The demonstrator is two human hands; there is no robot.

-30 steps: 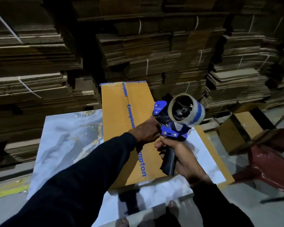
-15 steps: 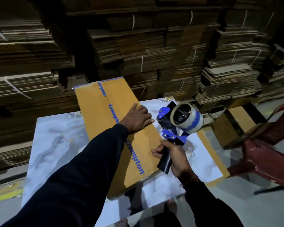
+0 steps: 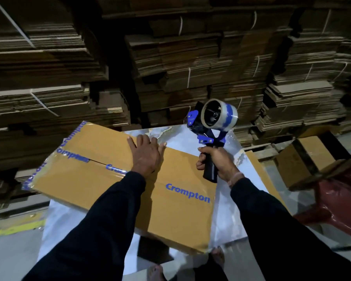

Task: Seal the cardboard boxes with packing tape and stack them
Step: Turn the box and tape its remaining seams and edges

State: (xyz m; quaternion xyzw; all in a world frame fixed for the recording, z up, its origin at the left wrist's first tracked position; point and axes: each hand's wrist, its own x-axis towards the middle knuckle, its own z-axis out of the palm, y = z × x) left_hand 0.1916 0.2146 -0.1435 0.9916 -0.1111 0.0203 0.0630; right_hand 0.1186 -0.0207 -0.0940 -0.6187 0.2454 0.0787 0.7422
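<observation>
A long yellow-brown cardboard box (image 3: pixel 85 179) printed "Crompton" in blue lies slantwise on a white marbled table (image 3: pixel 229 218), its left end hanging past the table's edge. Clear tape runs along its centre seam. My left hand (image 3: pixel 146 155) rests flat on the box's far edge, fingers straight and spread. To the right, above the table, my right hand (image 3: pixel 215 163) grips the black handle of a blue tape dispenser (image 3: pixel 213 118). The dispenser is held upright, off the box, with its clear tape roll on top.
Tall stacks of bundled flat cardboard (image 3: pixel 170 57) fill the whole background behind the table. A small open cardboard box (image 3: pixel 304 157) and a red plastic chair (image 3: pixel 336 201) stand at the right. A flat cardboard sheet (image 3: pixel 257 167) lies under the table's right edge. Yellow floor line at left.
The box has swung round under my left hand from lengthwise to slantwise across the table. My left hand left the dispenser earlier and lies flat on the box. The dispenser rose.
</observation>
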